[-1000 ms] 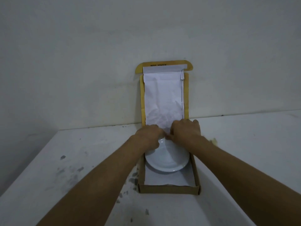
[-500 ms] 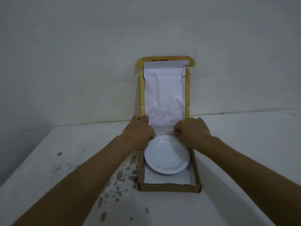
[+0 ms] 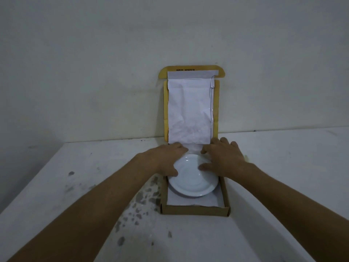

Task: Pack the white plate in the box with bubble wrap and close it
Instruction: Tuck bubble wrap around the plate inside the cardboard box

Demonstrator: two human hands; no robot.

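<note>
Both hands have shifted nearer since the earlier frame, thumbs now spread onto the plate. Dark specks mark the table [image 3: 113, 186] near its front. A cardboard box [image 3: 195, 210] sits toward the table's far edge; the white plate [image 3: 194, 183], round and glossy, lies inside on white paper, its far rim hidden. Left hand [image 3: 166, 157] and right hand [image 3: 223, 157] rest flat, fingers extended, gripping nothing. Bubble wrap [image 3: 194, 148] between them is hard to make out. Behind, the lid [image 3: 190, 108] stands upright against the wall.
</note>
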